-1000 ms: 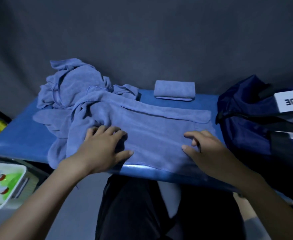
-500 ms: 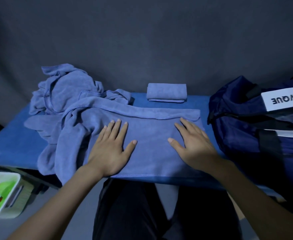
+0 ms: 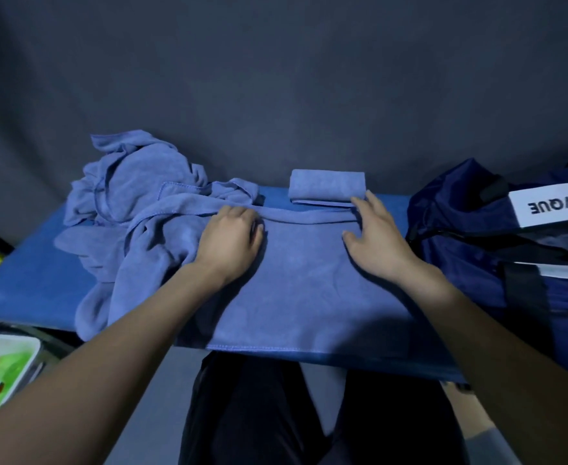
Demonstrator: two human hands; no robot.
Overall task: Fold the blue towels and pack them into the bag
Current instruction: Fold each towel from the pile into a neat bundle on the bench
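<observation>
I am pressing my left hand [image 3: 230,238], fingers curled onto the cloth, and my right hand [image 3: 375,236], fingers straight and spread, on the far hem of the towel [image 3: 302,283] that is lying flat across the table [image 3: 24,286], its near hem at the table's front edge. One folded towel [image 3: 327,186] is sitting at the back, just beyond my right fingertips, and a heap [image 3: 135,193] of unfolded towels is lying to the left. I am judging the task as early: one fold done, nothing visibly packed into the bag [image 3: 497,250] standing at the right.
</observation>
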